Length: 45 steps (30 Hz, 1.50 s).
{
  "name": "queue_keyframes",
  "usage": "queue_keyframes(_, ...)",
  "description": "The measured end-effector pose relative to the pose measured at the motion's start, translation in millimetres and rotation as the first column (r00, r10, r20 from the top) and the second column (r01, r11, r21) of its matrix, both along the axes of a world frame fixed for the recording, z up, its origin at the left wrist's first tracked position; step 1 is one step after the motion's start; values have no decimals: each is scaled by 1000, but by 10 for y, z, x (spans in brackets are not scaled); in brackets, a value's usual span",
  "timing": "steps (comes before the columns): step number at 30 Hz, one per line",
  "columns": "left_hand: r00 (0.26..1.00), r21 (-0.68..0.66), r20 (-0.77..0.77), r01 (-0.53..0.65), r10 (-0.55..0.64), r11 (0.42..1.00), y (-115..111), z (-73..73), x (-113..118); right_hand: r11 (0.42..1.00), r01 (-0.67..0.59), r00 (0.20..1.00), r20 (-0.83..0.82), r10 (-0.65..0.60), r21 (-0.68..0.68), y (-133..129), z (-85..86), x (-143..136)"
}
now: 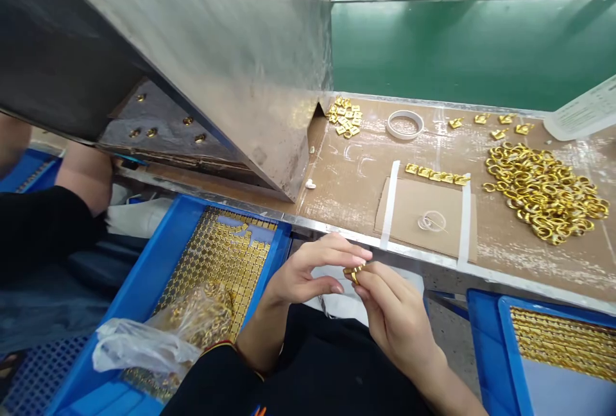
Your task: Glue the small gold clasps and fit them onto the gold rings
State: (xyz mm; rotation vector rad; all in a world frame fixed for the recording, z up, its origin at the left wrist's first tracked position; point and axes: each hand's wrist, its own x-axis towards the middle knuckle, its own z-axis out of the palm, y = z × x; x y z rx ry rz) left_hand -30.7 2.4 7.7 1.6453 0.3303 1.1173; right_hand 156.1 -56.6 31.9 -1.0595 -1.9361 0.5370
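Observation:
My right hand (pixel 397 303) pinches a small gold ring (pixel 355 275) with a flat top between thumb and fingers, just off the front edge of the bench. My left hand (pixel 308 271) is beside it, with thumb and fingers apart. Its fingertips reach the ring's top or come very close; I cannot tell if they touch. Beyond my hands, a cardboard pad (pixel 416 210) is taped to the bench, with a row of gold square pieces (pixel 436 175) along its far edge and a coil of clear thread (pixel 432 221) on it.
A heap of gold rings (pixel 546 191) lies on the right, loose gold pieces (pixel 345 117) by a metal housing (pixel 231 50). A tape roll (pixel 405 125) lies between. Blue trays (pixel 158 255) with gold parts flank me. Another person's arm (pixel 84 175) is at left.

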Motion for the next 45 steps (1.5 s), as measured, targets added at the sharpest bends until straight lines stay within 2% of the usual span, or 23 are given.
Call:
queue_keyframes(4,998,-40,8,64,-64,997,15,-32,53,1000,-14,1000,20,14,19,-10,-17,-2)
queue_keyframes(7,997,-90,8,76,-75,993,25,-57,85,999,-30,999,-11,30,-28,-26,-14,19)
queue_keyframes(12,991,-202,60,131,-122,970,30,-100,76,984,-87,988,-138,66,-153,-18,24,43)
queue_keyframes(17,986,-247,118,143,-117,958,14,-125,75,966,-100,958,-284,28,-240,-3,53,20)
queue_keyframes(22,976,-227,206,114,-66,967,-9,-167,111,980,-9,940,-337,-60,-199,0,67,-4)
queue_keyframes(26,962,-222,260,146,-86,964,-1,-193,146,988,12,948,-314,-60,-152,-9,63,-10)
queue_keyframes(32,976,-174,216,58,-19,983,6,-121,167,997,7,958,-286,-29,-77,2,52,0)
queue_keyframes(39,991,-113,134,-5,20,994,7,-48,191,995,-66,963,-268,42,-81,40,-6,-29)
queue_keyframes(42,978,-215,183,-62,102,975,2,-18,300,991,-121,960,-260,100,-65,37,-69,-77)
queue_keyframes(45,971,-368,169,-99,172,925,5,42,419,985,-161,961,-238,141,-67,25,-123,-117)
